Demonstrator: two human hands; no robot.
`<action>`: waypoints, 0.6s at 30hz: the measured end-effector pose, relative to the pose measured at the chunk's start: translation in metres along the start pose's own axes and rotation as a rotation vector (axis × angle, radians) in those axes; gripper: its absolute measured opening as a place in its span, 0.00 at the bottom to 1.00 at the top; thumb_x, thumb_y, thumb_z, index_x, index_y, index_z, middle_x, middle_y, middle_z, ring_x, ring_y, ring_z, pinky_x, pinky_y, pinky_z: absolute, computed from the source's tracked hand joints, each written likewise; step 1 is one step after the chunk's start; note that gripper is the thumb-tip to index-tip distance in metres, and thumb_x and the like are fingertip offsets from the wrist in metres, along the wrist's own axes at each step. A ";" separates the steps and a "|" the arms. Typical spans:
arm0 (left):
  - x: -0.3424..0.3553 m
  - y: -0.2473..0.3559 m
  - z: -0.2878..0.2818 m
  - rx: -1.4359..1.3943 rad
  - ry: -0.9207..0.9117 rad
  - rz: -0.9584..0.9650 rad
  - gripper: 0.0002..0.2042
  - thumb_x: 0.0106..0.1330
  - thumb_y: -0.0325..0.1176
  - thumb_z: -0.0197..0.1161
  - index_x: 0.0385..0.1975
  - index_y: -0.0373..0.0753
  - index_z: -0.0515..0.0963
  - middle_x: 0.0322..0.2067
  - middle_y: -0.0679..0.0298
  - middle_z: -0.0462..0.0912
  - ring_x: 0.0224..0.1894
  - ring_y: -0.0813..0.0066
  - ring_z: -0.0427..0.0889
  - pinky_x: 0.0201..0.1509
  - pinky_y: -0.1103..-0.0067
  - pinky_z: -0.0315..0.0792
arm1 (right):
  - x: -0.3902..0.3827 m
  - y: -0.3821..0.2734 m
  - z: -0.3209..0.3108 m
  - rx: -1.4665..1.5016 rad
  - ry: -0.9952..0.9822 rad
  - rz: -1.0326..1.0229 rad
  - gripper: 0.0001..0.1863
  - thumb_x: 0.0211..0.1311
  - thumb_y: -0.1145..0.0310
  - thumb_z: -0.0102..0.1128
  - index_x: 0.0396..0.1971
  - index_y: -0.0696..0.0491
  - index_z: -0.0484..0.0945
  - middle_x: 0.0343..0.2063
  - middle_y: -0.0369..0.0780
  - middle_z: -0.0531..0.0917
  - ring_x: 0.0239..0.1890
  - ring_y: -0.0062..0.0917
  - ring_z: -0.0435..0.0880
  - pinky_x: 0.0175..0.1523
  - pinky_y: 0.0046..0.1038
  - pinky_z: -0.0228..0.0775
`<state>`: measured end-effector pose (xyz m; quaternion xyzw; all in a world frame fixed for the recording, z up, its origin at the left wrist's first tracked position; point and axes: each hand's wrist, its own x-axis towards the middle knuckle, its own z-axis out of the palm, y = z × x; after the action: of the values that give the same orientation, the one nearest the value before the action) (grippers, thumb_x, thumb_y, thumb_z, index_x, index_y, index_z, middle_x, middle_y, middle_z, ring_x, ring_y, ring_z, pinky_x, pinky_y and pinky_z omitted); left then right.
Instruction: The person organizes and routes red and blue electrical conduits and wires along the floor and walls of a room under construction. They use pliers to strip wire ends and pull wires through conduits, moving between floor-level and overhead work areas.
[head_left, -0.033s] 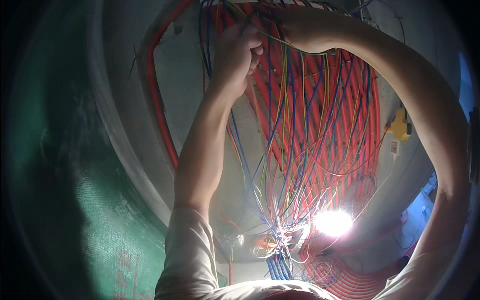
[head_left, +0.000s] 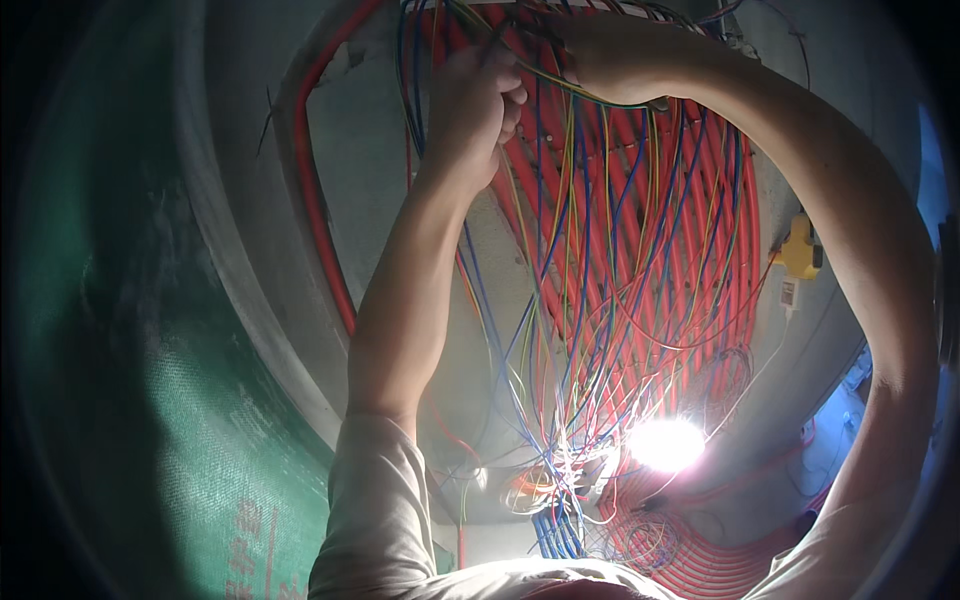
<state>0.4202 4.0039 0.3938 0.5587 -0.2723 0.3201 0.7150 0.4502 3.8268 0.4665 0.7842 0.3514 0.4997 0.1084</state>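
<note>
My left hand (head_left: 478, 105) is raised high at the top of the view, fingers curled closed around something I cannot make out, with a thin dark piece showing above it. My right hand (head_left: 610, 65) reaches in from the right beside it, its fingers mostly hidden among the wires. A yellow-green wire (head_left: 545, 75) runs between the two hands. Around and behind them, many blue, yellow-green and red wires (head_left: 570, 200) hang loose over rows of red conduit (head_left: 650, 190) fixed to a pale concrete surface (head_left: 365, 200).
A bright lamp (head_left: 667, 445) shines below the conduits, beside tangled wire ends (head_left: 565, 465) and blue pipes (head_left: 555, 535). Coiled red conduit (head_left: 680, 560) lies at the bottom. A yellow device (head_left: 800, 250) hangs at the right. A green textured surface (head_left: 200, 420) fills the left side.
</note>
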 end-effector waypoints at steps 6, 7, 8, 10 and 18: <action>-0.015 -0.006 0.000 -0.181 -0.301 -0.150 0.10 0.68 0.29 0.59 0.44 0.30 0.76 0.34 0.55 0.83 0.31 0.70 0.82 0.33 0.75 0.76 | 0.002 -0.015 -0.061 1.125 -0.520 0.528 0.07 0.73 0.72 0.53 0.32 0.55 0.72 0.25 0.36 0.75 0.26 0.21 0.71 0.30 0.31 0.65; -0.026 -0.009 0.008 -0.212 -0.331 -0.197 0.13 0.68 0.30 0.60 0.47 0.28 0.76 0.37 0.52 0.84 0.35 0.66 0.85 0.39 0.72 0.81 | 0.004 -0.010 -0.055 1.211 -0.521 0.484 0.05 0.73 0.72 0.52 0.37 0.57 0.73 0.30 0.39 0.77 0.28 0.24 0.76 0.34 0.33 0.70; -0.033 -0.017 0.017 -0.248 -0.402 -0.180 0.16 0.67 0.31 0.61 0.49 0.27 0.76 0.41 0.50 0.83 0.45 0.60 0.86 0.52 0.66 0.82 | 0.006 -0.003 -0.047 1.288 -0.531 0.450 0.07 0.73 0.71 0.52 0.42 0.58 0.75 0.34 0.42 0.79 0.31 0.27 0.81 0.38 0.34 0.75; -0.046 -0.019 0.027 -0.360 -0.475 -0.232 0.16 0.67 0.32 0.62 0.50 0.28 0.76 0.45 0.49 0.82 0.49 0.58 0.84 0.53 0.66 0.80 | 0.005 -0.007 -0.026 1.573 -0.358 0.263 0.09 0.70 0.70 0.58 0.37 0.62 0.76 0.22 0.41 0.79 0.19 0.24 0.80 0.22 0.29 0.72; -0.060 -0.009 0.018 -0.461 -0.383 -0.296 0.08 0.74 0.42 0.58 0.39 0.47 0.76 0.15 0.75 0.63 0.10 0.85 0.55 0.14 0.83 0.48 | 0.003 -0.024 -0.011 1.817 -0.377 0.178 0.05 0.70 0.73 0.57 0.41 0.57 0.73 0.22 0.34 0.76 0.22 0.20 0.74 0.32 0.26 0.70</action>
<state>0.3880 3.9756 0.3474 0.4656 -0.3829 0.0319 0.7972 0.4306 3.8440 0.4618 0.6606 0.5227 -0.0961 -0.5303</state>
